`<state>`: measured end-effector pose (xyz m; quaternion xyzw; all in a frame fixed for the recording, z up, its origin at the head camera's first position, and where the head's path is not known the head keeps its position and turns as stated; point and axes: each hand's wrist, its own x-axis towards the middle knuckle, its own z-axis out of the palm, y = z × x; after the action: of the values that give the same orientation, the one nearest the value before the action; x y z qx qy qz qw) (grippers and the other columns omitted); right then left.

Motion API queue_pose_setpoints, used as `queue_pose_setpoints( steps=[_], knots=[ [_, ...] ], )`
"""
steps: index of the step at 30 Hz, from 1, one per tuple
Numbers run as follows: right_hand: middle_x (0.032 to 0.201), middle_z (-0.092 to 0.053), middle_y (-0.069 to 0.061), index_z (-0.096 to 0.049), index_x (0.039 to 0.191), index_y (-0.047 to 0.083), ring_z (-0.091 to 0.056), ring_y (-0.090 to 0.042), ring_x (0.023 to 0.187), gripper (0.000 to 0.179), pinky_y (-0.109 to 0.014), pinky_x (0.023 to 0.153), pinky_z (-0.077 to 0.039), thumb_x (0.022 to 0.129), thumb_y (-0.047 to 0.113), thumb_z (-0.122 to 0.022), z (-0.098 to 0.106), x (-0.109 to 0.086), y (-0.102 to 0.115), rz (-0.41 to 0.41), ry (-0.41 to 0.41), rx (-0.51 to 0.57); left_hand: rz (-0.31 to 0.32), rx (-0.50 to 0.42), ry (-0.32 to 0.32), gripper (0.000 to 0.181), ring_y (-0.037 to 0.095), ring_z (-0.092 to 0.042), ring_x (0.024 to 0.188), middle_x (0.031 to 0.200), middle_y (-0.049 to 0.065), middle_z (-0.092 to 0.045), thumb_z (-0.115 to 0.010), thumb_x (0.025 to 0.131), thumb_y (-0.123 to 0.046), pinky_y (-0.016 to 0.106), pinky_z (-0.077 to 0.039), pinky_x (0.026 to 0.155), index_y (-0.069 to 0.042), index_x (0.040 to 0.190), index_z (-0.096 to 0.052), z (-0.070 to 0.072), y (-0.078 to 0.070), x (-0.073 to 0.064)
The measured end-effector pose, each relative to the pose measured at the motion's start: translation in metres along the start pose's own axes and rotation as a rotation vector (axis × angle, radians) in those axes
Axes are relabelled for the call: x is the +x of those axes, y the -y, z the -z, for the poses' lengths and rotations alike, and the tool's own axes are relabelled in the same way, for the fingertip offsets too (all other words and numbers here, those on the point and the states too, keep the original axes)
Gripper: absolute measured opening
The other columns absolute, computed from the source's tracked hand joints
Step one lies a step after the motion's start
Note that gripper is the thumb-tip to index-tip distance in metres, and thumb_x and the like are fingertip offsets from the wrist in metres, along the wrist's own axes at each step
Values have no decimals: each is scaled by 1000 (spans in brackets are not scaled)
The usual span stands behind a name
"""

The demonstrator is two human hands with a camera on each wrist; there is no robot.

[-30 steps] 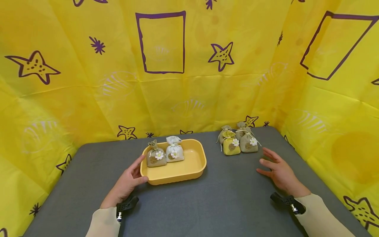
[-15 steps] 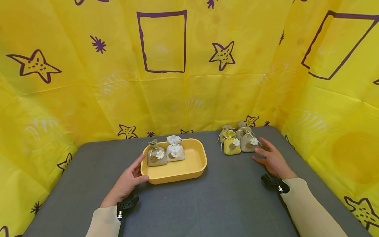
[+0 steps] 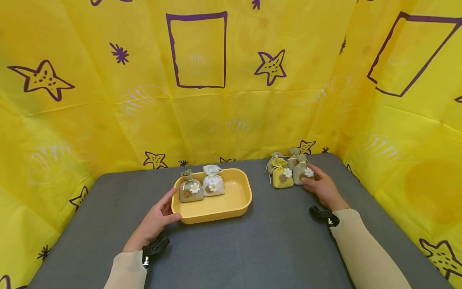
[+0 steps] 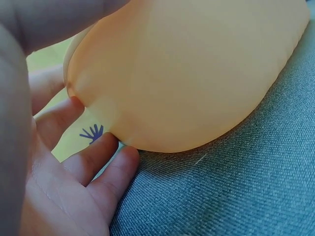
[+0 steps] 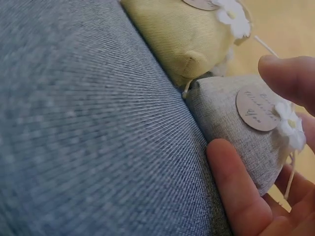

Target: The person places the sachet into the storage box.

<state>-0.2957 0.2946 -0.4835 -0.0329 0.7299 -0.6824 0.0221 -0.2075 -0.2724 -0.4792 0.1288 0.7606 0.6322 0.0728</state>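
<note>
My left hand (image 3: 153, 220) holds the left end of a yellow tray (image 3: 216, 216), thumb at the front wall. Its fingertips touch the tray wall (image 4: 162, 83) in the left wrist view. Inside the tray stand a brown drawstring sachet (image 3: 191, 194) and a white one (image 3: 213, 188), both with white flowers. My right hand (image 3: 325, 190) reaches around the right side of a grey-beige sachet (image 5: 236, 113); its thumb (image 5: 290, 76) stands in front without visibly pressing, fingers at the side. Beside it stands a yellow sachet (image 3: 282, 178).
Two more beige sachets stand behind these, one at the left (image 3: 271, 162) and one at the right (image 3: 296, 155). Yellow printed cloth (image 3: 231, 108) hangs behind and along the sides of the dark grey tabletop (image 3: 231, 253).
My right hand has moved left and away from me, from beside the sachet group to the grey-beige sachet. The left hand and the tray stay in place.
</note>
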Motion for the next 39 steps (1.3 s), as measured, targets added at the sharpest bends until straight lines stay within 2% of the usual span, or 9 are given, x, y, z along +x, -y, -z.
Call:
queue_pose_setpoints(
  steps=[5,10,14,20,23,26,32,34,39],
  knots=[
    [149,-32,-25,-35,153,4,-59,-5,96,72,-23,81,-54,93,17,-73,-4,-1,2,-19,-54,-80,-3,-5,3,85,37,-23,145,165,12,-9,-70,94,-9,21,-38,100,-18,161,-19,0,-1,-1],
    [122,-52,-23,-46,143,0,-60,-11,83,60,-26,69,-56,92,16,-74,-7,-4,3,-3,-106,-177,-10,-4,6,85,36,-23,145,165,13,-9,-70,94,-8,24,-37,102,-18,161,-19,-1,-2,-1],
    [109,-55,-15,-54,133,1,-55,-17,75,53,-29,57,-53,91,25,-76,-6,-6,3,-20,-177,-293,-13,-1,7,85,37,-23,145,165,12,-9,-70,94,-8,25,-37,102,-20,161,-20,0,-1,-1],
    [97,-56,-8,-56,116,0,-54,-16,66,45,-29,53,-51,90,29,-78,-4,-10,3,-21,-264,-332,-13,-3,8,85,37,-23,145,165,12,-9,-70,94,-8,23,-39,101,-21,161,-20,0,0,0],
    [100,-57,-11,-54,118,1,-55,-19,70,48,-30,55,-52,90,33,-77,-2,-12,3,-13,-275,-364,-16,3,8,84,37,-24,145,165,12,-10,-70,94,-8,23,-38,101,-21,161,-20,1,0,-1],
    [112,-56,-18,-51,126,3,-56,-26,83,55,-33,60,-54,90,37,-76,2,-12,1,11,-267,-427,-20,10,8,84,37,-24,145,165,12,-11,-70,94,-8,24,-38,102,-21,161,-20,1,0,0],
    [133,-51,-28,-47,138,7,-51,-44,112,61,-54,85,-48,93,43,-70,10,-12,0,92,-227,-635,-23,11,9,85,37,-22,145,165,12,-9,-70,94,-8,21,-37,101,-20,161,-20,1,0,0],
    [136,-49,-28,-46,139,8,-51,-44,111,62,-56,87,-45,94,43,-69,12,-11,0,101,-216,-663,-25,8,9,85,37,-22,145,165,12,-9,-70,94,-7,21,-37,101,-19,161,-19,1,0,0],
    [141,-46,-26,-44,141,9,-52,-37,93,58,-46,76,-43,96,37,-67,14,-11,-1,140,-199,-705,-19,9,7,84,36,-23,145,165,13,-9,-70,94,-8,19,-38,100,-20,161,-20,1,1,0]
  ],
)
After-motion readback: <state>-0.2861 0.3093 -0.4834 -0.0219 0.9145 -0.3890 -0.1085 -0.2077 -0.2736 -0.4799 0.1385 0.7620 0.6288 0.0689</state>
